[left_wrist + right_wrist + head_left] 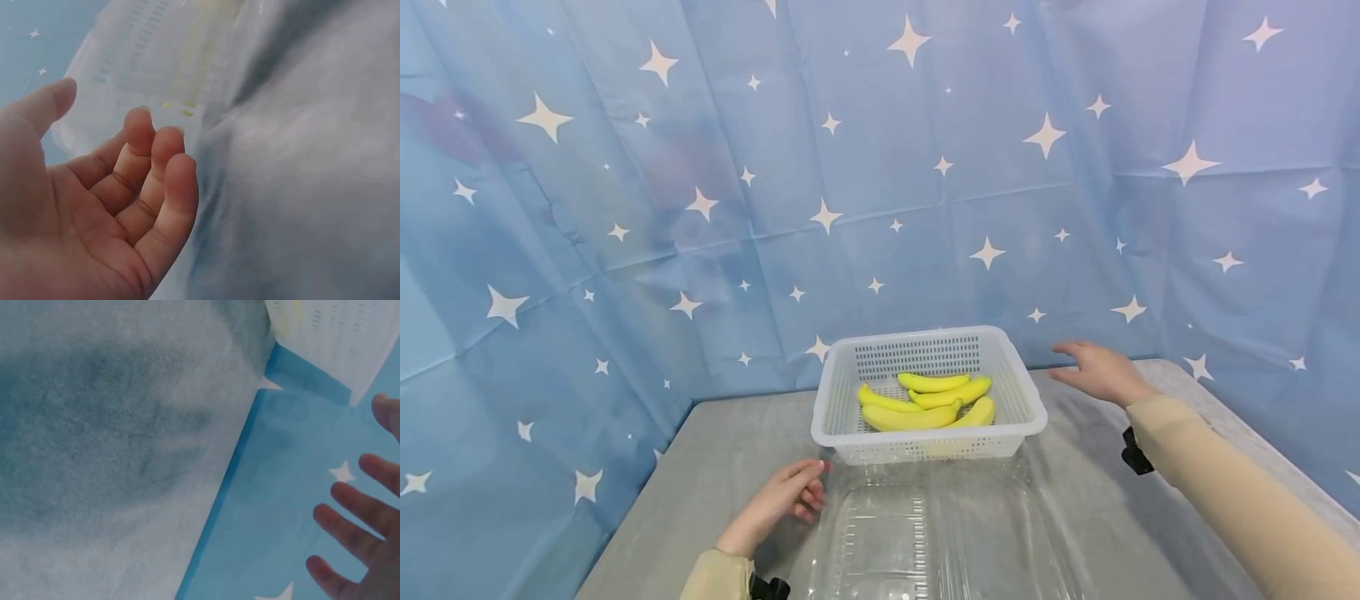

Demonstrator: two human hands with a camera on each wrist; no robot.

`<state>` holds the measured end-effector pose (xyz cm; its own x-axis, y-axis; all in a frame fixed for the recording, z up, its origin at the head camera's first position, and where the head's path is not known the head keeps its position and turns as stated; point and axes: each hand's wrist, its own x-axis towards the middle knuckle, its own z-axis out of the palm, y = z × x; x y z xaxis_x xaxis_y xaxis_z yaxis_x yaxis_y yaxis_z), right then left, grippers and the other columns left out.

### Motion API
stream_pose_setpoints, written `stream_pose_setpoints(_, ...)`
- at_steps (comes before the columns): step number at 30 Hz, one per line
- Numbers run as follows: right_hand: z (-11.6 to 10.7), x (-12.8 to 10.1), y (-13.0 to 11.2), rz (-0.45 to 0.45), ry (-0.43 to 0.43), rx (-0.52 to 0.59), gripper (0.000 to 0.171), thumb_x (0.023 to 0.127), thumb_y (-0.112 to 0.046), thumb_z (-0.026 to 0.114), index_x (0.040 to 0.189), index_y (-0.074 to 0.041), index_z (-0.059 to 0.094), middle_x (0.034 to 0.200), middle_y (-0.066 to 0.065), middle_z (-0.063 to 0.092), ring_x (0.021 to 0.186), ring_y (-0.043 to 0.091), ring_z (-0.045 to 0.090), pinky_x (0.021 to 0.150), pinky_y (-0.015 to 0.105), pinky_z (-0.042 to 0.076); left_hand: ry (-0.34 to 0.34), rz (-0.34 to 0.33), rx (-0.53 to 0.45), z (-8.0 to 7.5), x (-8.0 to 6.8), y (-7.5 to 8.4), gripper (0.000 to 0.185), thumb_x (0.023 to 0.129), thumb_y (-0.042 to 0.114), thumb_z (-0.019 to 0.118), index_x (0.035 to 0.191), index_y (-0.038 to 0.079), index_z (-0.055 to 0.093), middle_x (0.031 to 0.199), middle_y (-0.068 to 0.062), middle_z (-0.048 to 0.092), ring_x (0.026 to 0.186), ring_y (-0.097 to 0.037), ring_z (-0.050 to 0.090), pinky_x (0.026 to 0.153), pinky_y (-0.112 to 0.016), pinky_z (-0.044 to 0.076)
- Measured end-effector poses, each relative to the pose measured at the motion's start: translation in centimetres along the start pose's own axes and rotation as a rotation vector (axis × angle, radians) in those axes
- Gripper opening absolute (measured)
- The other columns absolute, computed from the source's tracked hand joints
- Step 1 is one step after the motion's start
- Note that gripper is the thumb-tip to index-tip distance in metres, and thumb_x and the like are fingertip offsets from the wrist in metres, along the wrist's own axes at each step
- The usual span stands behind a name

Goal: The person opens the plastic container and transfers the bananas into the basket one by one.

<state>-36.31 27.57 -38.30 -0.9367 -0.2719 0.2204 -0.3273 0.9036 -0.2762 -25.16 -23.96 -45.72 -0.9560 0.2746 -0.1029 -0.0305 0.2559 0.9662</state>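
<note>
A white perforated plastic basket (1030, 408) stands at the back of the table with several yellow bananas (910, 417) lying in it. In front of it is a clear plastic container (887, 533), its near part cut off by the frame. My left hand (786, 496) is beside the container's far left corner, just below the basket's front left; its fingers are loosely curled with nothing in them, as the left wrist view shows. To the right of the basket, my right hand (1101, 372) hovers with fingers spread and relaxed, apart from the basket wall (331, 344).
A grey cloth-like surface covers the table (700, 467). Behind it hangs a blue curtain (880, 167) with white stars, close to the basket's back. Dark bands (1137, 454) sit on both wrists.
</note>
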Motion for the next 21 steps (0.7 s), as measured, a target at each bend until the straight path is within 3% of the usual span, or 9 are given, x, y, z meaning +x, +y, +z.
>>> stream_pose_setpoints(4,0.1,-0.2,0.2,-0.006,0.006,0.007,0.071,0.093,-0.055,0.055,0.136,0.002,0.052,0.134,0.03,0.049,0.119,0.05,0.046,0.09,0.065,0.039,0.02,-0.004,0.051,-1.2,-0.1,0.8,0.054,0.101,0.037,0.049,0.129,-0.01,0.051,0.078,-0.004,0.057,0.066,-0.012,0.055,0.055,-0.028,0.05)
stream_pose_setpoints(10,0.8,-0.8,0.4,-0.012,-0.008,0.012,0.063,0.093,-0.046,0.06,0.135,0.002,0.053,0.133,0.028,0.05,0.121,0.05,0.044,0.091,0.066,0.038,0.089,-0.088,0.193,-2.9,-0.1,1.1,0.063,0.096,0.051,0.051,0.13,-0.001,0.057,0.083,-0.009,0.059,0.07,-0.016,0.057,0.06,-0.033,0.051)
stream_pose_setpoints(16,1.3,-1.0,0.3,0.001,-0.029,0.005,0.066,0.094,-0.049,0.057,0.136,0.002,0.051,0.134,0.031,0.048,0.119,0.052,0.045,0.088,0.066,0.04,0.157,-0.091,0.295,-4.7,-0.2,2.0,0.056,0.096,0.046,0.054,0.127,-0.001,0.058,0.084,-0.013,0.061,0.07,-0.02,0.058,0.058,-0.034,0.049)
stream_pose_setpoints(21,1.8,-1.0,0.5,0.009,-0.025,-0.014,0.071,0.094,-0.053,0.053,0.136,0.003,0.05,0.133,0.033,0.048,0.117,0.052,0.047,0.088,0.065,0.04,0.269,-0.07,0.462,-5.8,0.4,3.4,0.053,0.096,0.043,0.056,0.126,-0.001,0.059,0.104,-0.017,0.062,0.09,-0.029,0.059,0.068,-0.043,0.05)
